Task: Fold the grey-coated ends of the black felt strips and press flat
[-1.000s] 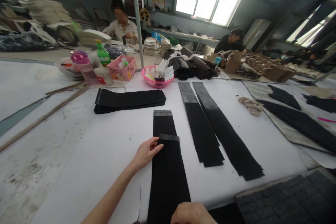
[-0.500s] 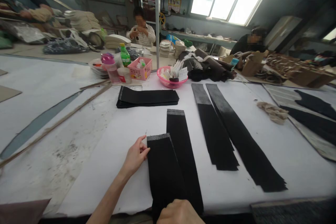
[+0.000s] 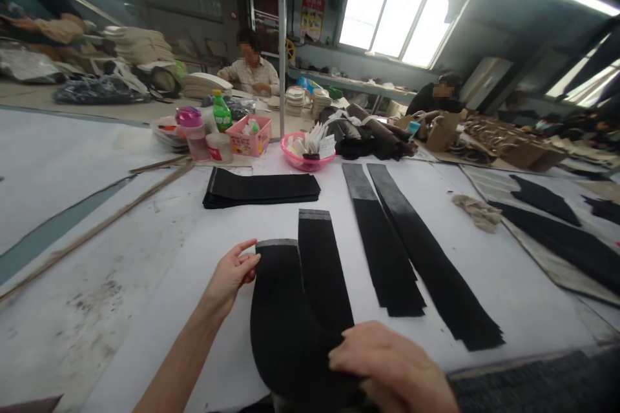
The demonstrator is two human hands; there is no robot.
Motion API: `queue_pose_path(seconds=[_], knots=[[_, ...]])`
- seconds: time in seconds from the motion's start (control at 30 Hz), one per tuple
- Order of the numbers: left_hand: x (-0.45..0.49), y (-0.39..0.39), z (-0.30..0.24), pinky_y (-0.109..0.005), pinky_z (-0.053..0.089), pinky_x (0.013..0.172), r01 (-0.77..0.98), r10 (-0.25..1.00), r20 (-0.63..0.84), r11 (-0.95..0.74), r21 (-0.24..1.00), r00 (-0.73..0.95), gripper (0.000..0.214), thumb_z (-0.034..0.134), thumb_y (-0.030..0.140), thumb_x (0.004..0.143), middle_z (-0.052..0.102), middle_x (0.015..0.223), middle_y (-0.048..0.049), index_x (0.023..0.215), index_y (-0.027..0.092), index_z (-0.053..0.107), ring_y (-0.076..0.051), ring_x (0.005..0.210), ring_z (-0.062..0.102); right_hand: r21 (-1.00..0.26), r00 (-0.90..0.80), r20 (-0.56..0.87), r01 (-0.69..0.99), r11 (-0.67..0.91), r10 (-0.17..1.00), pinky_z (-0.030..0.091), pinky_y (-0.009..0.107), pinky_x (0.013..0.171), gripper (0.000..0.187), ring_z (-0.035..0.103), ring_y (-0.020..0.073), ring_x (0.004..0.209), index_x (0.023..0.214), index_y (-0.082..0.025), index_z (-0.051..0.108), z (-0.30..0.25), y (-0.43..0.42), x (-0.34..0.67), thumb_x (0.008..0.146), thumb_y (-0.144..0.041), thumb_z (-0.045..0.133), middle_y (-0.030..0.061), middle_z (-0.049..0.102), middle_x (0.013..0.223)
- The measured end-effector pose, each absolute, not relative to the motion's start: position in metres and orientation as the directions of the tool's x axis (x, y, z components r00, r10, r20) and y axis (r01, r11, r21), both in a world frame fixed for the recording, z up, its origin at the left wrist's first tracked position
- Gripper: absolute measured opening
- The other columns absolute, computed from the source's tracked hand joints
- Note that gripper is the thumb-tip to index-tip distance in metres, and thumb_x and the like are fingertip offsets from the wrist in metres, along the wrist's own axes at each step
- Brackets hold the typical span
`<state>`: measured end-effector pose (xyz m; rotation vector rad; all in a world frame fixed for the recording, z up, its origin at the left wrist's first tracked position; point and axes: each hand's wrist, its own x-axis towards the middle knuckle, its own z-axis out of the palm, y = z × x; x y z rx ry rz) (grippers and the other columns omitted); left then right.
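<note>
A black fabric strip [image 3: 281, 303] with a grey band along its far end hangs in a curve between my hands. My left hand [image 3: 235, 271] pinches its far left corner between thumb and fingers. Around the strip's near right part, my right hand [image 3: 387, 361] is closed; some of its fingers are hidden. Partly under this strip lies another black strip [image 3: 322, 258], flat on the white table [image 3: 194, 316]. Farther off is a stack of black strips [image 3: 261, 188]. Two piles of long strips, a shorter one [image 3: 387, 251] and a longer one [image 3: 431, 258], lie to the right.
Behind the strips stand a pink basket [image 3: 308, 158], a pink box [image 3: 249, 139], a green bottle [image 3: 221, 111] and a purple-lidded cup [image 3: 194, 135]. A crumpled cloth [image 3: 477, 211] lies at right. Wooden slats [image 3: 121, 206] run along the left. Other people [image 3: 252, 68] sit beyond.
My right hand has moved right and up with the strip's near end, which now bends into a curve. My left hand keeps its corner. The camera view has shifted a little.
</note>
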<state>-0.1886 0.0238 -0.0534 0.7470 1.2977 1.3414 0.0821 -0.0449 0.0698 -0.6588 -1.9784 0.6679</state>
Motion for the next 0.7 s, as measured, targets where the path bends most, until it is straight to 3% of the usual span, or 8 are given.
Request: queue_pose_path(seconds=[0.07,0.13,0.2,0.27,0.33,0.5,0.63,0.7], knots=[[-0.194,0.028,-0.045,-0.018,0.033,0.05,-0.247,0.944,-0.209,0.145,0.958,-0.255,0.064,0.072,0.038,0.072,0.048,0.063,0.0069,0.126,0.015,0.048,-0.006,0.051,0.041,-0.757,-0.181,0.597,0.195,0.624,0.781,0.053,0.038,0.083,0.019,0.068,0.0207,0.081,0.102,-0.029,0.066,0.092,-0.048,0.096,0.095,-0.025,0.05,0.0026,0.072,0.083],[-0.203,0.031,-0.043,-0.019,0.033,0.051,-0.181,0.958,-0.162,0.121,0.976,-0.236,0.059,0.07,0.038,0.073,0.048,0.065,0.0064,0.124,0.016,0.05,-0.006,0.052,0.041,-0.774,-0.137,0.601,0.149,0.616,0.788,0.052,0.041,0.085,0.021,0.067,0.0213,0.08,0.101,-0.029,0.066,0.103,-0.049,0.102,0.096,-0.028,0.046,0.0026,0.071,0.081],[-0.215,0.031,-0.048,-0.019,0.032,0.05,0.009,0.972,-0.102,0.106,0.994,-0.21,0.051,0.064,0.04,0.077,0.046,0.065,0.0063,0.121,0.017,0.053,-0.007,0.052,0.042,-0.764,-0.433,0.538,0.112,0.636,0.723,0.051,0.037,0.086,0.02,0.067,0.0185,0.081,0.104,-0.031,0.066,0.099,-0.048,0.1,0.096,-0.032,0.047,0.0011,0.071,0.085],[-0.226,0.027,-0.059,-0.02,0.032,0.05,0.232,0.979,-0.062,0.107,0.967,-0.196,0.044,0.058,0.039,0.079,0.044,0.063,0.0062,0.116,0.016,0.056,-0.008,0.053,0.042,-0.761,-0.795,0.322,0.106,0.641,0.514,0.05,0.027,0.084,0.019,0.067,0.0144,0.082,0.106,-0.03,0.067,0.078,-0.049,0.091,0.094,-0.033,0.053,-0.0005,0.072,0.09],[-0.234,0.023,-0.073,-0.021,0.033,0.051,0.376,0.979,-0.048,0.122,0.918,-0.2,0.039,0.056,0.037,0.079,0.044,0.061,0.0059,0.11,0.015,0.06,-0.01,0.053,0.043,-0.756,-0.94,0.107,0.135,0.641,0.325,0.049,0.018,0.075,0.017,0.066,0.0109,0.08,0.103,-0.027,0.068,0.048,-0.054,0.076,0.093,-0.034,0.055,-0.0013,0.071,0.091],[-0.236,0.015,-0.094,-0.024,0.034,0.056,0.538,0.974,-0.03,0.149,0.829,-0.225,0.03,0.051,0.033,0.079,0.05,0.062,0.0042,0.102,0.02,0.065,-0.012,0.056,0.046,-0.743,-0.906,-0.248,0.405,0.534,0.342,0.042,0.01,0.056,0.01,0.065,0.0081,0.073,0.092,-0.024,0.07,0.001,-0.069,0.046,0.088,-0.029,0.062,-0.0048,0.07,0.086],[-0.226,0.007,-0.089,-0.025,0.035,0.057,0.618,0.986,-0.04,0.131,0.775,-0.159,0.028,0.049,0.033,0.08,0.056,0.063,0.0035,0.098,0.023,0.068,-0.014,0.056,0.049,-0.842,-0.911,-0.198,0.347,0.413,0.361,0.045,0.008,0.068,0.017,0.066,0.0079,0.083,0.101,-0.028,0.069,0.001,-0.06,0.038,0.094,-0.031,0.054,-0.0079,0.071,0.096],[-0.223,0.0,-0.089,-0.025,0.04,0.059,0.667,0.99,-0.048,0.126,0.735,-0.134,0.029,0.046,0.034,0.082,0.062,0.071,0.0019,0.1,0.024,0.067,-0.015,0.062,0.055,-0.788,-0.905,-0.193,0.373,0.49,0.379,0.046,0.011,0.066,0.016,0.066,0.0097,0.085,0.1,-0.031,0.068,-0.011,-0.055,0.029,0.093,-0.035,0.054,-0.0088,0.071,0.093]])
